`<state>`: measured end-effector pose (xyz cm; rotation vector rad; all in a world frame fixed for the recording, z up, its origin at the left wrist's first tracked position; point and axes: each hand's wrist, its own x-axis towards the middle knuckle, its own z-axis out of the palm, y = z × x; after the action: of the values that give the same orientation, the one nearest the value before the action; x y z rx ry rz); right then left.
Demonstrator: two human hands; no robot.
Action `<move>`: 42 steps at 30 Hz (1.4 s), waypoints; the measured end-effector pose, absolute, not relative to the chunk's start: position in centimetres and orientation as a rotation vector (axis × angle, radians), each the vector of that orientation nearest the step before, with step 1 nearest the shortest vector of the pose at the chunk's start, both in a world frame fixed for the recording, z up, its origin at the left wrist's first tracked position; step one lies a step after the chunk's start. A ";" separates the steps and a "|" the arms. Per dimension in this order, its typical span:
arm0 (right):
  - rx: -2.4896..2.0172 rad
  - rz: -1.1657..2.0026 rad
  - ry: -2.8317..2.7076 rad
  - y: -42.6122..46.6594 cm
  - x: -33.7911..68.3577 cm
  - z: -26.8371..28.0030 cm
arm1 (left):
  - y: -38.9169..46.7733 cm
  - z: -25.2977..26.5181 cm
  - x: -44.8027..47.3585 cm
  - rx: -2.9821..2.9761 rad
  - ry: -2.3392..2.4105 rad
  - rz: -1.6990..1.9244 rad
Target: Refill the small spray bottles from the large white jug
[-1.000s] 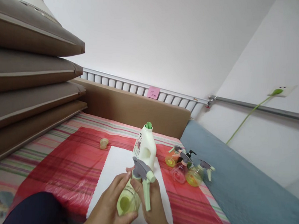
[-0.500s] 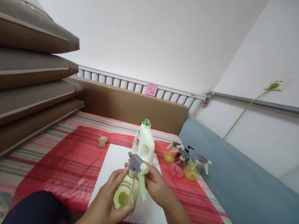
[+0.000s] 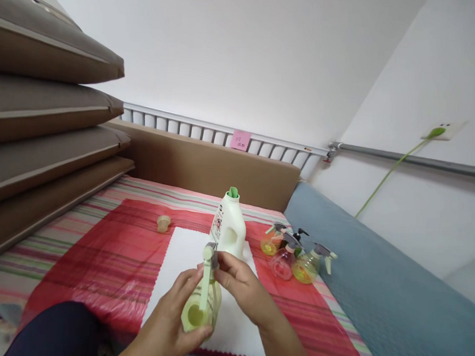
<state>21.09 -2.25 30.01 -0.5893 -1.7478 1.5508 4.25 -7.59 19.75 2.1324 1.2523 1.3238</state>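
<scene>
A yellow-green clear spray bottle (image 3: 201, 309) is held upright over the white mat (image 3: 180, 249). My left hand (image 3: 170, 320) wraps round its body, thumb across the lower front. On its neck sits a grey and pale-green trigger head (image 3: 208, 269), the trigger facing me. My right hand (image 3: 242, 287) pinches the collar of that head from the right side. Just beyond my hands stands a white detergent jug (image 3: 232, 228) with a handle and a green spout in its open neck.
On the red plastic sheet (image 3: 109, 256), a small translucent cap (image 3: 163, 223) lies left of the jug. Several spray bottles, among them a pink one (image 3: 283, 263), cluster at the right with a black pump bottle. Stacked brown cushions (image 3: 54, 104) rise at the left.
The trigger head has turned on the bottle: its trigger pointed to the right and now faces me. My right hand has shifted with it; my left hand keeps its grip.
</scene>
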 end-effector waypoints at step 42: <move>-0.665 1.368 -1.286 -4.0 18.6 26.8 | -7.8 21.4 5.2 2.094 1.503 1.286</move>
<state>18.59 -3.96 26.75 -0.6653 -1.2859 1.3680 5.24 -7.81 21.39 2.0944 1.5028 1.2865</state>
